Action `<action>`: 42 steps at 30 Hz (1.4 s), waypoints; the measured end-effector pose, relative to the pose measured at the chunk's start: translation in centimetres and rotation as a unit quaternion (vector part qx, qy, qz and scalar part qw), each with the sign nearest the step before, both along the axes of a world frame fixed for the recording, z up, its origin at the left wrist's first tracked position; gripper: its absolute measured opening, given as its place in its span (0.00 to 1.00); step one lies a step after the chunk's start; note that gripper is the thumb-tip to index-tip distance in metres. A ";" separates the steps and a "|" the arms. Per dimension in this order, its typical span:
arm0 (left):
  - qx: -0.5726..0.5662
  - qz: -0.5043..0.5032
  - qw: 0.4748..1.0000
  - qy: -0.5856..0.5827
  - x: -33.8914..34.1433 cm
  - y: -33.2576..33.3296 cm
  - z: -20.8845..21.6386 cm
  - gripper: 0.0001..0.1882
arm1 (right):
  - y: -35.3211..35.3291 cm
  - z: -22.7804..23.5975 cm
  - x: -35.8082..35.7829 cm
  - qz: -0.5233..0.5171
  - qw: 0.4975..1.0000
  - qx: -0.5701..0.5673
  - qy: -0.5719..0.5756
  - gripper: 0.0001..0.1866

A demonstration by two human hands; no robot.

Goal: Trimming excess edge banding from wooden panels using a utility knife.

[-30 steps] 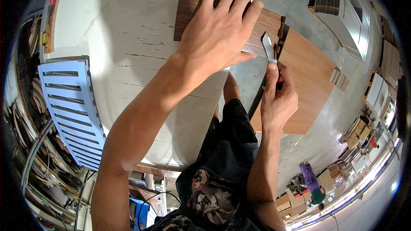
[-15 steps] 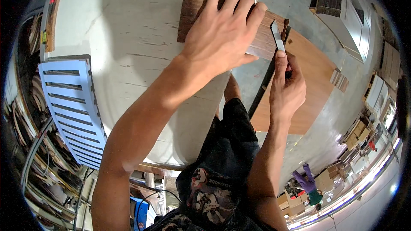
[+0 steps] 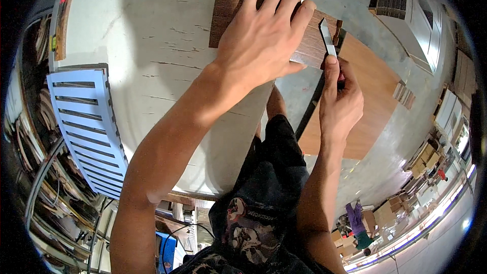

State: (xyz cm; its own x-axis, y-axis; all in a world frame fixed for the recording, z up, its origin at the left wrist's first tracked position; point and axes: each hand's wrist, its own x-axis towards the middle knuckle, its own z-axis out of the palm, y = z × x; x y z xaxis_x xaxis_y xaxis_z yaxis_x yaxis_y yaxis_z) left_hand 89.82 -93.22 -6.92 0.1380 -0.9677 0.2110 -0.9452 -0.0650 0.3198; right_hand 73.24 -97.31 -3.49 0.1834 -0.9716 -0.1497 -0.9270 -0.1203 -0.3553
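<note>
A dark brown wood-grain board (image 3: 223,18) lies across the edge of the white worktable (image 3: 167,30), its right end sticking out over the floor. My left hand (image 3: 256,45) grips it from above, fingers reaching over the far edge and thumb by the near edge. My right hand (image 3: 342,104) is closed around a utility knife (image 3: 327,35), thumb on top, with the long blade out and pointing away from me. The blade is over the board's right end, beside a narrow dark strip (image 3: 337,33) at that edge. Whether blade and board touch, I cannot tell. The knife's handle is mostly hidden in my palm.
A pale blue slatted panel (image 3: 81,116) lies at the table's left side. Below the right edge stands a light brown panel (image 3: 355,96). Stacked boards (image 3: 406,15) are at the far right. A person (image 3: 357,223) is in the distance, near cardboard boxes.
The board and both hands have shifted very slightly away from me. The knife blade has tilted a little, and both grips stay the same.
</note>
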 end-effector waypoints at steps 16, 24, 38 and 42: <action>-0.009 -0.009 0.999 -0.035 0.1 0.1 -0.3 0.46 | -1.2 -0.1 1.2 -0.021 0.999 0.011 0.023 0.23; 0.005 -0.003 1.000 0.008 0.1 0.1 0.0 0.48 | -2.6 -0.2 2.0 0.007 1.000 -0.016 -0.006 0.23; 0.015 -0.006 1.000 -0.001 0.1 0.2 0.2 0.48 | -2.9 -0.1 1.6 0.023 1.000 -0.005 0.014 0.24; 0.015 -0.010 1.000 -0.002 0.0 0.2 0.3 0.49 | -4.7 -2.0 0.5 -0.001 0.996 -0.075 -0.037 0.25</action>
State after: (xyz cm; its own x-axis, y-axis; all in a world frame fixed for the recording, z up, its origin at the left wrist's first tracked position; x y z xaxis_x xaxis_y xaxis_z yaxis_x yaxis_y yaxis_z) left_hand 89.87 -93.03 -6.57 0.1179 -0.9761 0.1825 -0.9478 -0.0558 0.3138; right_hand 73.73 -101.97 -5.45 0.1862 -0.9824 0.0118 -0.8989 -0.1751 -0.4015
